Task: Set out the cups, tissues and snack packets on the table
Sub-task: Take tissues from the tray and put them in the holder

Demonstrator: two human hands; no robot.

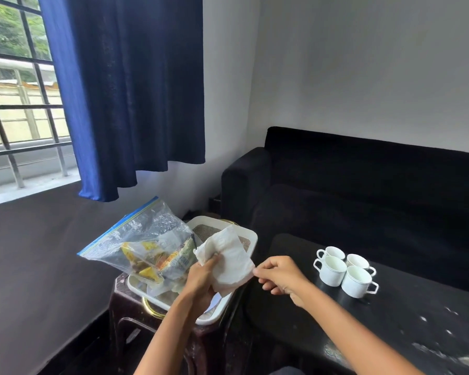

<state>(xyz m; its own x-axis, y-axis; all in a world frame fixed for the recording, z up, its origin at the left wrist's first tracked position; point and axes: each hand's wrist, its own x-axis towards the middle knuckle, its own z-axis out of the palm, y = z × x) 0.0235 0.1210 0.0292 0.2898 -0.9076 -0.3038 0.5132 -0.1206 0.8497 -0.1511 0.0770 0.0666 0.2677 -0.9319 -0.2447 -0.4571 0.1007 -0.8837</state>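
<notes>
My left hand [201,280] grips a stack of white tissues [228,262] above a white tray [251,240]. My right hand [280,276] pinches the stack's lower right corner between thumb and finger. In the tray leans a clear zip bag [144,236] with a blue seal, holding yellow snack packets [146,262]. Several white cups [345,270] with thin rim lines stand clustered on the black table [404,318] to the right.
The tray rests on a dark brown stool [130,307] left of the table. A black sofa [363,185] runs behind the table. A blue curtain [130,90] and barred window [16,90] are at the left. Pale specks mark the table's near right part.
</notes>
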